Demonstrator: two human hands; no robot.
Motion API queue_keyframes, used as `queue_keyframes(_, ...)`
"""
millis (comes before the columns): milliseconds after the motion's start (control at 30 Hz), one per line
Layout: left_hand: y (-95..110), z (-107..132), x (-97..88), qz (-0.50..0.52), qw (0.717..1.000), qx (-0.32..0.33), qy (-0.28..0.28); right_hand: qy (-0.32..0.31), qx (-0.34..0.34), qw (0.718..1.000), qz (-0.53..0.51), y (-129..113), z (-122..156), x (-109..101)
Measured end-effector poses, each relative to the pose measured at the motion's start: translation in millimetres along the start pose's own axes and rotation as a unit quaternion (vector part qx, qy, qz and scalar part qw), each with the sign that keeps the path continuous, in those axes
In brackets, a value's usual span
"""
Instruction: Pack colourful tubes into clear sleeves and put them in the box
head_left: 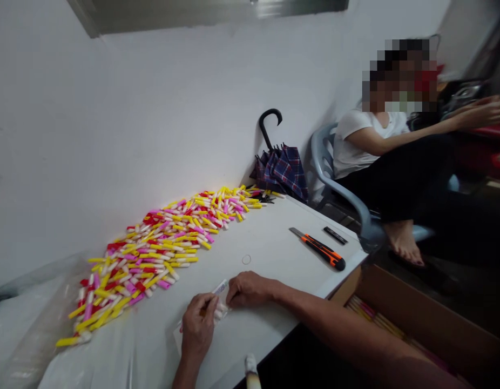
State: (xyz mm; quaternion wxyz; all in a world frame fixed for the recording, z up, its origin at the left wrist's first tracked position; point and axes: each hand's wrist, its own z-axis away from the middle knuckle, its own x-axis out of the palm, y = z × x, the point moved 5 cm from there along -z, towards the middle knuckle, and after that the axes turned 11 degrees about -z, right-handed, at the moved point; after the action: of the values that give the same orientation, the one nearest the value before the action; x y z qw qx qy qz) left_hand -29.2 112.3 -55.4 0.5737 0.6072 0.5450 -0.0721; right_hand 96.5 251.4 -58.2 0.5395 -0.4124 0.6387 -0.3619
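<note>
Currently holding a small clear packet at the near side of a white table, with the left hand closed on it between thumb and fingers. Reaching over with the right hand, with fingers curled nearly together and touching the packet's right edge; cannot tell whether pinching or only pressing. Can make out print on the packet's upper strip and pale rounded ends inside. Just beyond, can see a thin ring lying flat. Along the wall, can see a long heap of small sticks, whitish with yellow, red or pink ends. To the right, can see an orange-and-black utility knife with blade out, near a small black case. Past the far edge, can spot a plaid umbrella, handle up, then a person seated on a blue-grey chair with arms stretched rightward. Beside the table, lower right, can see an open cardboard box holding more sticks.
</note>
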Motion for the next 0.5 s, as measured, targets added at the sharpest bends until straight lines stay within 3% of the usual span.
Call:
queue_keyframes(100, 1.1, 0.3, -1.8, -0.004, 1.0, -0.008, 0.023, 0.03, 0.051, 0.987, -0.15, 3.8, 0.1, 4.4)
queue_keyframes(200, 2.1, 1.8, 1.4, -0.013, 1.0, -0.002, 0.023, 0.072, 0.111, 0.967, -0.219, 10.3, 3.9, 15.9)
queue_keyframes(300, 3.6, 3.9, 5.0, -0.019, 0.999, 0.006, 0.027, 0.1, 0.118, 0.966, -0.206, 11.0, 3.0, 24.8)
queue_keyframes(400, 1.7, 4.5, 3.6, -0.02, 0.999, -0.011, 0.043, 0.146, 0.083, 0.976, -0.141, 7.9, -5.2, 22.6)
queue_keyframes(500, -3.0, 3.9, -1.5, -0.03, 0.998, -0.031, 0.046, 0.17, 0.098, 0.969, -0.152, 10.8, -12.8, 20.6)
